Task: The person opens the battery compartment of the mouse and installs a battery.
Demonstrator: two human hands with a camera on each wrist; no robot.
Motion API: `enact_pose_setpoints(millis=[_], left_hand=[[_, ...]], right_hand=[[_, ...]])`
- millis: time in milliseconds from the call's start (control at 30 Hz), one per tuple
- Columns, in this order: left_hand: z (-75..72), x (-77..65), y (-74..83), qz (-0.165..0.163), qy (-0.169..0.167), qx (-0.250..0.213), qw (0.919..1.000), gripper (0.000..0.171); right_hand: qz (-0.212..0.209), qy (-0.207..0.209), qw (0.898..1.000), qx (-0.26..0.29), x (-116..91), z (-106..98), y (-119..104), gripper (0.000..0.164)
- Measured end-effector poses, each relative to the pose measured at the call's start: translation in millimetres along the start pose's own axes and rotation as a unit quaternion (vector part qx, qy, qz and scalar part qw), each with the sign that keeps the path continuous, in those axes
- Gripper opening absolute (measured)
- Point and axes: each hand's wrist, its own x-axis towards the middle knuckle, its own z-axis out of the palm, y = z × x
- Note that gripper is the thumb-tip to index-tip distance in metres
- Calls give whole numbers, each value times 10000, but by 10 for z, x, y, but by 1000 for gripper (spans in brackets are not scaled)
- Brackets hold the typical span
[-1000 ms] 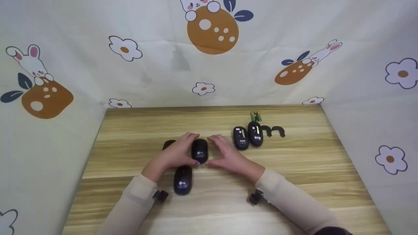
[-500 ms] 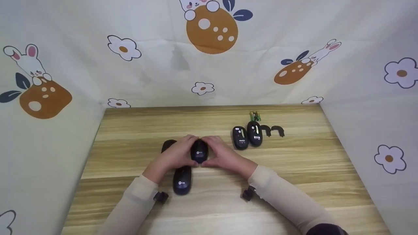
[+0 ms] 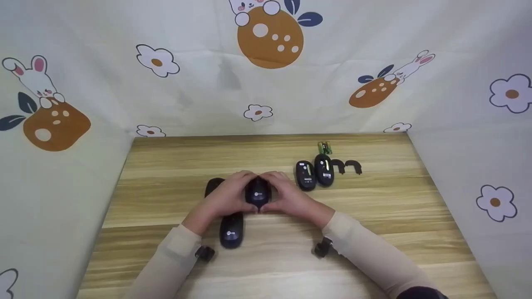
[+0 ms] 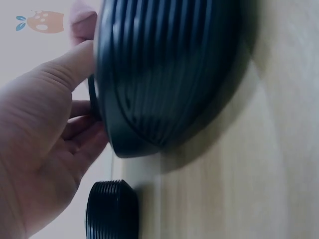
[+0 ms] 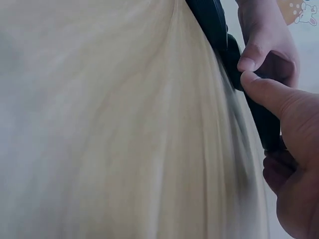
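Note:
A black computer mouse [image 3: 258,193] with a small white logo is between both hands at the middle of the table. My left hand [image 3: 226,193] holds it from the left, thumb at its near end and fingers at its far end. From the other side my right hand [image 3: 293,197] grips it the same way, the two thumbs nearly meeting. In the right wrist view the mouse [image 5: 265,124] is partly covered by the hands. Another black mouse [image 3: 231,232] lies just nearer; its ridged side [image 4: 164,64] fills much of the left wrist view.
A third mouse [image 3: 213,185] sits left, partly behind the left hand. To the right, two mice [image 3: 306,176] lie underside up, a battery showing in each. Beside them are two curved black covers [image 3: 353,166] and green batteries [image 3: 324,148]. Patterned cloth walls enclose the wooden table [image 3: 395,199].
My right hand has come in from the right and closed on the mouse, which the left hand was beside. The mouse has shifted slightly right with both hands on it.

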Motion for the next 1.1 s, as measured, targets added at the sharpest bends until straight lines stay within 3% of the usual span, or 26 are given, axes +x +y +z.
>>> enact_pose_setpoints(millis=[200, 500, 833, 1100], left_hand=[[12, -20, 102, -1, 158, -327, 9993, 96], [107, -62, 242, 244, 357, -919, 9948, 98], [270, -101, 395, 509, 551, -1199, 9899, 98], [372, -153, 522, 523, 605, -1358, 9875, 100]], right_hand=[[-97, 182, 9994, 278, -125, -117, -1, 98], [-414, 391, 9969, 540, -311, -253, -18, 99], [-345, 371, 9939, 980, -558, -351, -48, 99], [-496, 323, 9939, 930, -716, -387, -68, 100]])
